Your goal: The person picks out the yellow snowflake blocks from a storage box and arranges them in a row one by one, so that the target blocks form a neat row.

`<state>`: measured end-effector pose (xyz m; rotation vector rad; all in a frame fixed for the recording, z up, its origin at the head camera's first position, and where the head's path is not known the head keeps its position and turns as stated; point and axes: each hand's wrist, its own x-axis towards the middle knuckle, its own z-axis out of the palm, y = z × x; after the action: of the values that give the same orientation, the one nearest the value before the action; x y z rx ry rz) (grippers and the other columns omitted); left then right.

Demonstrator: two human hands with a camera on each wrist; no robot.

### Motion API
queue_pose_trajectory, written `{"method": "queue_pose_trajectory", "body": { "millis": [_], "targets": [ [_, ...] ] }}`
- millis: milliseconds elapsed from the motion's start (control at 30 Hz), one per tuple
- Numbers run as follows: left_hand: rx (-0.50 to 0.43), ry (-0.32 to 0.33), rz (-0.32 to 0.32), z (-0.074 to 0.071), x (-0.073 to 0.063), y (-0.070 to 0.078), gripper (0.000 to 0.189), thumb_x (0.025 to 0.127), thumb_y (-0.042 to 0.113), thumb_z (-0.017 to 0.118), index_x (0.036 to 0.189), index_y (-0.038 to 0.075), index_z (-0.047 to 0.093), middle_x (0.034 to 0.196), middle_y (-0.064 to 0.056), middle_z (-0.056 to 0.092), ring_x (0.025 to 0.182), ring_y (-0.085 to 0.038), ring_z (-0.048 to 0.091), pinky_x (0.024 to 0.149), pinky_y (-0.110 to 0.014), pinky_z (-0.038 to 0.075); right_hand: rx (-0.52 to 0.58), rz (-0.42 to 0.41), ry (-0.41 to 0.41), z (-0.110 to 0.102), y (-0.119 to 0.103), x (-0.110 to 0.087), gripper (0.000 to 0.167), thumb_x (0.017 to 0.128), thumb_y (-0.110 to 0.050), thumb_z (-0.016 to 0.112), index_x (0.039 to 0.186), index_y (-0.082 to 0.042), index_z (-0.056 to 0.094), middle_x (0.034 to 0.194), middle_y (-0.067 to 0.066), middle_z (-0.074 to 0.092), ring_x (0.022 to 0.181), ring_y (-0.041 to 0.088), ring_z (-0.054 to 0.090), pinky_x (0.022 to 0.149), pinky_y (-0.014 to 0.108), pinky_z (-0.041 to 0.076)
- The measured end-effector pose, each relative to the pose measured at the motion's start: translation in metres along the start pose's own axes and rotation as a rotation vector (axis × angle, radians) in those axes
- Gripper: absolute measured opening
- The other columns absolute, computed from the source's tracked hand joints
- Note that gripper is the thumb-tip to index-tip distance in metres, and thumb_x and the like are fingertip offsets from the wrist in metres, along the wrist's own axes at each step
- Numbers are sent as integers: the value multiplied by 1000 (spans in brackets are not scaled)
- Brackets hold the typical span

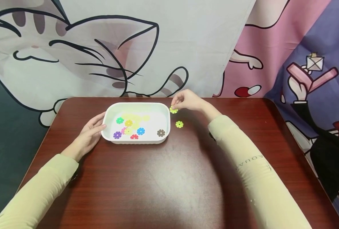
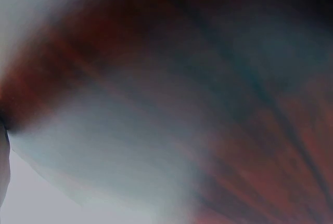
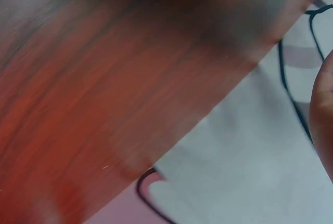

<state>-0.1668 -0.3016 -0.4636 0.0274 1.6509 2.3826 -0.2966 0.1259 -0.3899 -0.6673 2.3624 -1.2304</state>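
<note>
A white plastic tray point(image 1: 141, 142) stands on the table and holds several notched snowflake discs, among them a green disc point(image 1: 120, 120), a blue disc point(image 1: 141, 131), a purple disc point(image 1: 117, 135) and a brown disc point(image 1: 161, 133). At its left end my left hand point(image 1: 90, 133) grips the wall, thumb over the rim. Just past the right rim, my right hand point(image 1: 188, 100) pinches a yellow-green snowflake disc point(image 1: 173, 110) between thumb and fingers. Another yellow-green disc point(image 1: 179, 124) lies on the table, nearer to me. The left wrist view is mostly blur.
The brown wooden table point(image 1: 158, 184) has its far edge right behind the tray and my right hand. Behind it hangs a cloth point(image 1: 198, 47) printed with cartoon figures. In the right wrist view, the table edge and cloth run beside my palm.
</note>
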Motion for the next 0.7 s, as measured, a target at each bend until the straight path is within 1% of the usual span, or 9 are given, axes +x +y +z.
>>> {"method": "queue_pose_trajectory", "body": {
  "millis": [67, 200, 333, 400, 533, 600, 700],
  "targets": [
    [-5, 0, 3, 0, -1, 0, 46, 106, -2, 56, 147, 20, 55, 150, 4, 52, 128, 1, 61, 104, -15, 53, -4, 9, -9, -4, 6, -6, 9, 90, -3, 80, 96, 2, 76, 78, -3, 74, 74, 8, 67, 82, 41, 64],
    [-2, -1, 7, 0, -1, 1, 46, 106, -2, 55, 147, 20, 55, 146, 7, 55, 128, 1, 61, 104, -15, 53, -22, 33, -22, -8, 18, -16, 9, 91, -1, 79, 97, 5, 76, 77, -5, 74, 72, 6, 66, 77, 32, 63],
    [0, -1, 7, 0, -1, 0, 45, 107, -2, 55, 146, 20, 54, 144, 8, 56, 127, 1, 61, 104, -15, 53, -36, 65, -31, -8, 31, -23, 10, 91, -1, 80, 97, 5, 75, 78, -5, 74, 73, 5, 65, 75, 28, 60],
    [4, -2, 3, 0, -1, 0, 46, 107, -2, 55, 147, 19, 52, 147, 6, 54, 127, 1, 62, 103, -14, 54, -34, 75, -43, -8, 37, -26, 10, 91, -1, 80, 97, 6, 75, 78, -4, 74, 72, 5, 65, 74, 27, 59],
    [17, 3, -8, 1, -1, 1, 50, 107, 0, 55, 153, 17, 47, 157, -1, 46, 127, 2, 61, 104, -14, 53, -28, 80, -68, -6, 48, -32, 10, 90, 0, 79, 96, 7, 75, 77, -2, 74, 69, 4, 64, 69, 22, 57],
    [20, 4, -11, 1, 0, 1, 51, 107, 0, 56, 155, 16, 45, 159, -3, 43, 127, 3, 61, 104, -13, 53, -25, 82, -75, -5, 51, -34, 10, 90, 1, 78, 96, 8, 75, 76, -1, 74, 67, 4, 63, 67, 21, 56],
    [19, 6, -10, 1, -1, 1, 50, 107, 0, 55, 154, 15, 45, 158, -3, 43, 126, 2, 62, 103, -14, 53, -28, 85, -77, -4, 56, -36, 11, 89, 1, 79, 96, 9, 75, 76, -1, 73, 67, 2, 62, 66, 19, 54]
  ]
}}
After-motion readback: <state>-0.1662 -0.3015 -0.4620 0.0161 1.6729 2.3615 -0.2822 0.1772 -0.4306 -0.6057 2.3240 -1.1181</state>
